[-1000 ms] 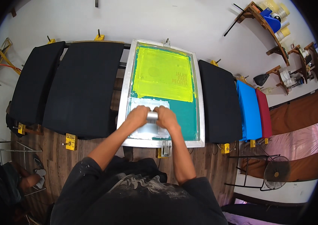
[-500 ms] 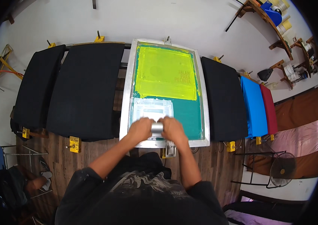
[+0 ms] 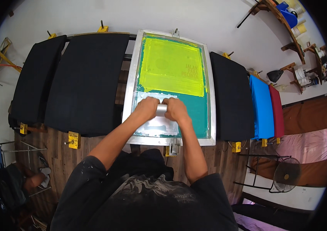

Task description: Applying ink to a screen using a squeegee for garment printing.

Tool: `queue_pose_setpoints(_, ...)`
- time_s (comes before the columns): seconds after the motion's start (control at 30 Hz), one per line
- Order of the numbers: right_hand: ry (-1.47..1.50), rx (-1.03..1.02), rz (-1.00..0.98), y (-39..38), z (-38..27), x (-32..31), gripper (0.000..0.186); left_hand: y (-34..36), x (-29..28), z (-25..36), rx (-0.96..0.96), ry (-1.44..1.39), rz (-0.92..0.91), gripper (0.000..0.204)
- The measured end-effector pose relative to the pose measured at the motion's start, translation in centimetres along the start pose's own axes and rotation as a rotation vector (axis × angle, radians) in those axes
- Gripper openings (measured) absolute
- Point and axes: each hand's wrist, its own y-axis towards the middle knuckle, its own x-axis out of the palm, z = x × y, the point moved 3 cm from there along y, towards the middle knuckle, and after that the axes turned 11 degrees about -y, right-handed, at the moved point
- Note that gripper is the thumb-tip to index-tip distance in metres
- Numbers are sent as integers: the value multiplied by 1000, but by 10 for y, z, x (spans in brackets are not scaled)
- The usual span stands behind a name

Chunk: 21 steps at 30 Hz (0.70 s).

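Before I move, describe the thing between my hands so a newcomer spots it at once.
Among the black-covered boards, find the silver-framed screen. Inside it, on the near side of the yellow-green patch, your left hand and right hand grip a silver bar. It bridges both fists, a shiny bar against a flat white area and green area.

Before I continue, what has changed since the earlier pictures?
The left hand and right hand drew the squeegee nearer, then pushed it back away over the white ink patch; neither let go. The silver screen frame and yellow-green ink layer stayed put.
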Motion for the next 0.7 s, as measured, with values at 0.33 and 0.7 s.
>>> queue_pose_setpoints(0.33,109,33,73,-80,-26,9,44,-76,21,27,7,-24,58,35)
queue_pose_setpoints(0.7,132,31,71,-111,-27,16,61,-102,32,35,64,17,94,26)
